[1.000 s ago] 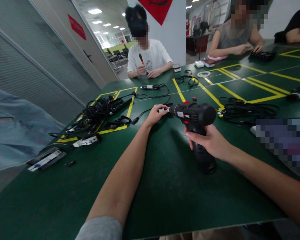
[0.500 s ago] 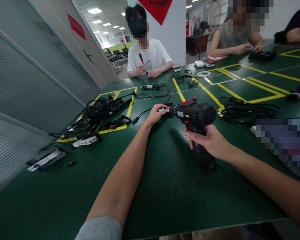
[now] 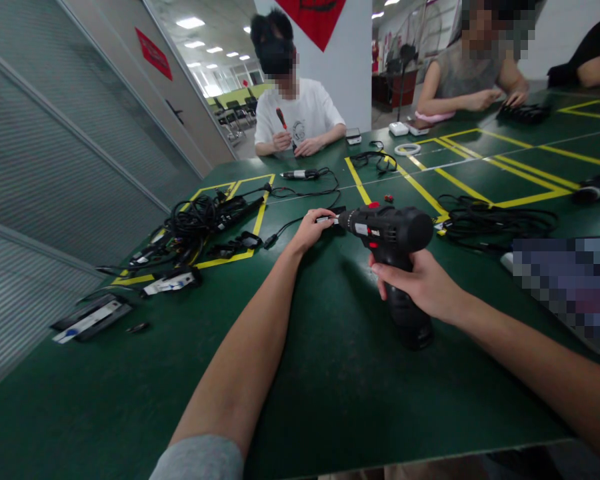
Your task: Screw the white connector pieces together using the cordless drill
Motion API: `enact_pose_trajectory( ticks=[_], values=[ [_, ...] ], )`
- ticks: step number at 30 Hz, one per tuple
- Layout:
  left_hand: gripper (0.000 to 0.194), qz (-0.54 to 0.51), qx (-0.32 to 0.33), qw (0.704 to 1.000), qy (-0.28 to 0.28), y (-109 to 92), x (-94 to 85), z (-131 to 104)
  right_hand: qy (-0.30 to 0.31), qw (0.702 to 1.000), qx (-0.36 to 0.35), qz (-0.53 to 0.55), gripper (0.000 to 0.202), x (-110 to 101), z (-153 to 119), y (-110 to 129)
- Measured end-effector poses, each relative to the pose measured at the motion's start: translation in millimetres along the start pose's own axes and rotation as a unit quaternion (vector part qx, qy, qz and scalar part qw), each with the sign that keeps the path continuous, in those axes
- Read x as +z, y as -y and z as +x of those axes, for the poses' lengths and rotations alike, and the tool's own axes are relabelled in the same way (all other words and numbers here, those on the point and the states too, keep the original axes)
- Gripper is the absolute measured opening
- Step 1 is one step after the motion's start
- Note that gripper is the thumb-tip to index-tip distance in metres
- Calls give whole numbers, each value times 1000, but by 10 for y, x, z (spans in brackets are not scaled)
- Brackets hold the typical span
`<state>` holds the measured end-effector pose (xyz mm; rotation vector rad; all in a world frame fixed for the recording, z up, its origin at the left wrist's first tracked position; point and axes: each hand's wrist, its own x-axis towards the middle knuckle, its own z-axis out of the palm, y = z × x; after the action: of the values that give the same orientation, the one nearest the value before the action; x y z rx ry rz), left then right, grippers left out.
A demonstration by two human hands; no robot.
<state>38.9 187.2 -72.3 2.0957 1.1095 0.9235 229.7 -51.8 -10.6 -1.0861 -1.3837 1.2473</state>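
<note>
My right hand point(image 3: 420, 283) is wrapped round the handle of a black cordless drill point(image 3: 397, 230) with red accents. The drill is held nearly level, its chuck pointing left at my left hand. My left hand point(image 3: 314, 230) grips a small black device with a pale strip point(image 3: 339, 223), which lies on the green table point(image 3: 330, 387). The drill's tip meets the device beside my left fingertips; the exact contact point is too small to make out. A black cable with a plug point(image 3: 271, 241) runs to the area behind my left hand.
Left lies a heap of black cables point(image 3: 195, 220); nearer are two black-and-white pieces point(image 3: 95, 319) and a small dark part point(image 3: 138, 327). A pen-shaped tool point(image 3: 300, 174) lies beyond my hands, coiled cable point(image 3: 495, 220) at right. Across the table, a person point(image 3: 300, 113) holds a screwdriver point(image 3: 281, 119).
</note>
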Motion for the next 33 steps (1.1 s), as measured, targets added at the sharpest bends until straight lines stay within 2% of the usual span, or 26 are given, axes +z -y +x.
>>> enact_pose_trajectory(
  ticks=[33],
  values=[
    [28,4,16,1000,10,13,-18,-17,0,1000,6,-6,25,-2,-5,11]
  ],
)
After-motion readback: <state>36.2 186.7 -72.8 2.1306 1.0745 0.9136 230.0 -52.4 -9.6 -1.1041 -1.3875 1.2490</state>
